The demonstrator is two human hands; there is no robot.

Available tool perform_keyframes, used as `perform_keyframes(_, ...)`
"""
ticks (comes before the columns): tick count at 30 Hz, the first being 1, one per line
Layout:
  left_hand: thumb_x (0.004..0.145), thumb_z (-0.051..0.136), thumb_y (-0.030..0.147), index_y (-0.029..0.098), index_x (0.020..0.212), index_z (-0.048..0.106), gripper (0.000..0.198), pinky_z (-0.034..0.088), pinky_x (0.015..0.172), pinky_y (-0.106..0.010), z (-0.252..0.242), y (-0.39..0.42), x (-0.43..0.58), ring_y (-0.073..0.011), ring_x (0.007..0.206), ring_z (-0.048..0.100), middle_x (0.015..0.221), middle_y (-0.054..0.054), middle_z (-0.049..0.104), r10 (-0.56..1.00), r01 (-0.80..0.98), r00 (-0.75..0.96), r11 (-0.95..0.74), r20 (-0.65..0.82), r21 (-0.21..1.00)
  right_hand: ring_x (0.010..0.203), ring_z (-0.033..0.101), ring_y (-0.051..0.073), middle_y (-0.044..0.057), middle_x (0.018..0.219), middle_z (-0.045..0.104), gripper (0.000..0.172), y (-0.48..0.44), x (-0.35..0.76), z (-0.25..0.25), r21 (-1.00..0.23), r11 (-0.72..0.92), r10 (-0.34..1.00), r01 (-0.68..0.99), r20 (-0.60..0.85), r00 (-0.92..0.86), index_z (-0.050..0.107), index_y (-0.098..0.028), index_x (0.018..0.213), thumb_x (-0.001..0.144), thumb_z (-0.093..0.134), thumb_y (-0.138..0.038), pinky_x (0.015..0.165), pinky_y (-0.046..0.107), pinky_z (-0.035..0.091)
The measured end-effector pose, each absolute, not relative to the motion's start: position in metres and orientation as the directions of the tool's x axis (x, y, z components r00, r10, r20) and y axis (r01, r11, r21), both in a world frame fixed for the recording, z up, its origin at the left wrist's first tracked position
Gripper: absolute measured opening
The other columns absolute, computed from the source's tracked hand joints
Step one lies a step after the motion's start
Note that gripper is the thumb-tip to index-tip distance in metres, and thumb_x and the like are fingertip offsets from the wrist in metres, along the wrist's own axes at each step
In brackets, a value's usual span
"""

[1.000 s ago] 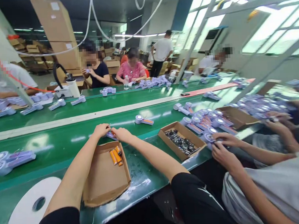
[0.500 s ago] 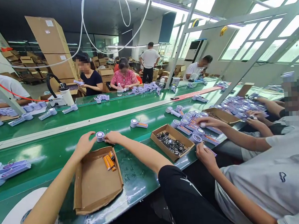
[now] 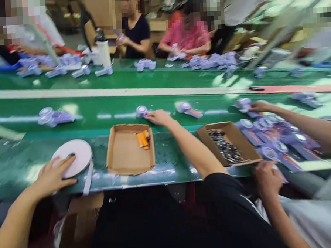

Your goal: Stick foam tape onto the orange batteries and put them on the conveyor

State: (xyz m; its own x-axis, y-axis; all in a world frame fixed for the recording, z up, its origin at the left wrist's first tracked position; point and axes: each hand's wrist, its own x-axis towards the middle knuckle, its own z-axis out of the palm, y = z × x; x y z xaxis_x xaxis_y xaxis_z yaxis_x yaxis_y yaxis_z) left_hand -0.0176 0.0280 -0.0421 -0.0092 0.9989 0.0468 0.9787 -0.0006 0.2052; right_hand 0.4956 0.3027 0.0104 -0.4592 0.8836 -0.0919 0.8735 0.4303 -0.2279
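My left hand (image 3: 53,176) lies with its fingers spread on a flat white roll of tape (image 3: 79,152), whose loose end hangs down toward the table's front edge. Out on the green belt, my right hand (image 3: 161,117) has its fingers closed at the handle end of a small lilac handheld fan (image 3: 141,110). The handle is mostly covered by my fingers. Between my arms sits a shallow cardboard tray (image 3: 123,170) with several orange batteries (image 3: 142,140) at its right side.
Right of my arm stands a cardboard box (image 3: 205,135) of small dark metal parts. More lilac fans (image 3: 279,133) lie beyond it, within a co-worker's reach (image 3: 260,107). Other fans (image 3: 189,109) rest on the green belt (image 3: 98,105). People sit across the belt.
My left hand has left the fan and come back to the white roll. My right hand stays at the fan on the belt. The view has turned left and down.
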Motion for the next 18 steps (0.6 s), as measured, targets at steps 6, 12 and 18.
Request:
perform_keyframes(6, 0.08, 0.08, 0.061, 0.02, 0.133, 0.074, 0.067, 0.047, 0.125, -0.061, -0.018, 0.018, 0.014, -0.0445, 0.142, 0.06, 0.137, -0.019, 0.078, 0.979, 0.974, 0.063, -0.102, 0.194, 0.201, 0.098, 0.081, 0.027, 0.012, 0.115, 0.088, 0.034, 0.227, 0.488, 0.007, -0.607, 0.504, 0.855, 0.614, 0.253, -0.452, 0.088, -0.018, 0.117, 0.106, 0.064, -0.039, 0.092, 0.041, 0.063)
perform_keyframes(12, 0.087, 0.088, 0.032, 0.031, 0.151, 0.057, 0.07, 0.049, 0.123, -0.065, 0.021, 0.013, 0.099, -0.0407, 0.15, 0.054, 0.136, -0.011, 0.075, 0.705, 0.932, 0.213, -0.354, 0.676, 0.076, 0.065, 0.072, 0.016, 0.003, 0.079, 0.082, 0.053, 0.097, 0.412, 0.035, -0.955, 0.255, 0.607, 0.152, 0.035, -0.794, 0.087, -0.018, 0.12, 0.091, 0.084, -0.062, 0.065, 0.026, 0.056)
perform_keyframes(18, 0.084, 0.091, 0.03, 0.039, 0.157, 0.053, 0.083, 0.056, 0.118, -0.072, 0.023, 0.012, 0.126, -0.0433, 0.148, 0.056, 0.137, -0.009, 0.071, 0.711, 0.914, 0.074, -0.329, 0.699, 0.238, 0.058, 0.067, 0.012, 0.0, 0.069, 0.077, 0.042, 0.065, 0.392, 0.023, -0.975, 0.221, 0.41, 0.005, 0.088, -0.908, 0.086, -0.02, 0.093, 0.103, 0.069, -0.057, 0.056, 0.023, 0.048)
